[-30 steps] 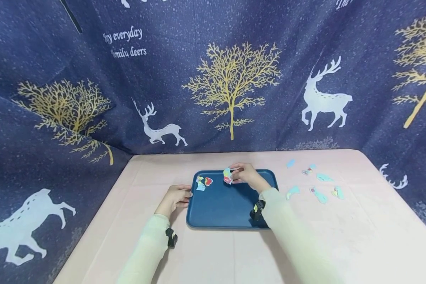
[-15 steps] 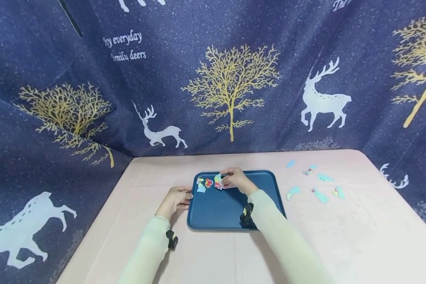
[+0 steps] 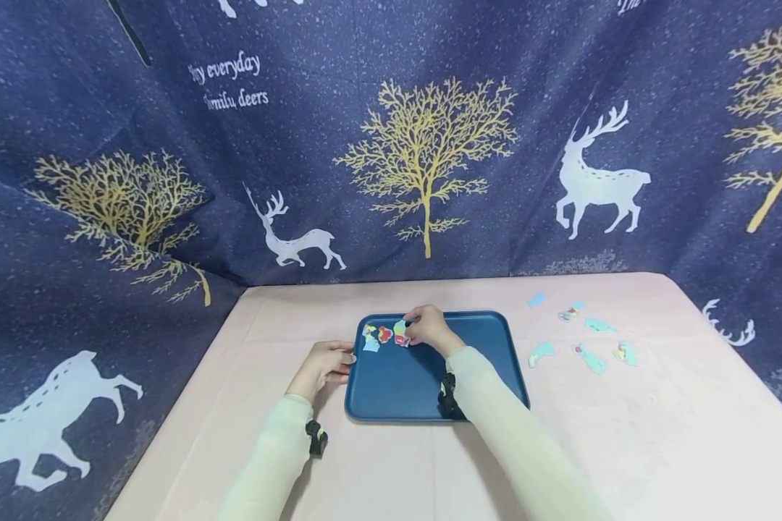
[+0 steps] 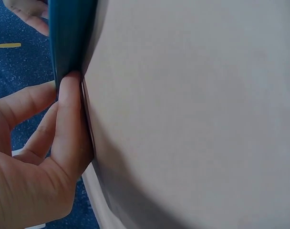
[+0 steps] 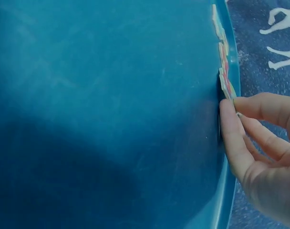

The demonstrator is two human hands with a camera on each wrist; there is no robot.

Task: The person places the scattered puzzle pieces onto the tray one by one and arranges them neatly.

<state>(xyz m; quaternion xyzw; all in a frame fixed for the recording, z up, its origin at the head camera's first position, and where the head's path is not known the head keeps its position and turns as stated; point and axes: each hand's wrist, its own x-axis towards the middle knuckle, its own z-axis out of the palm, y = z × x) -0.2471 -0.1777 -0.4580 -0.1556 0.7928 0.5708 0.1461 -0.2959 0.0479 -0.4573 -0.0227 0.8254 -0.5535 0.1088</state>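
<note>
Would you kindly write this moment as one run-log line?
left hand: grips blue tray at left edge; right hand: pinches puzzle piece at tray's far side; more puzzle pieces: on table, right of tray

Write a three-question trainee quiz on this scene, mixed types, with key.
1. True or false: the left hand grips the tray at its left edge.
2. The held piece, pinched by the right hand, is closest to which tray edge? A) near; B) far; C) right.
3. Fill the gap: seen from the person's side, the loose pieces on the table lie to the ____ of the tray.

Key: 1 true; 2 B; 3 right.
</note>
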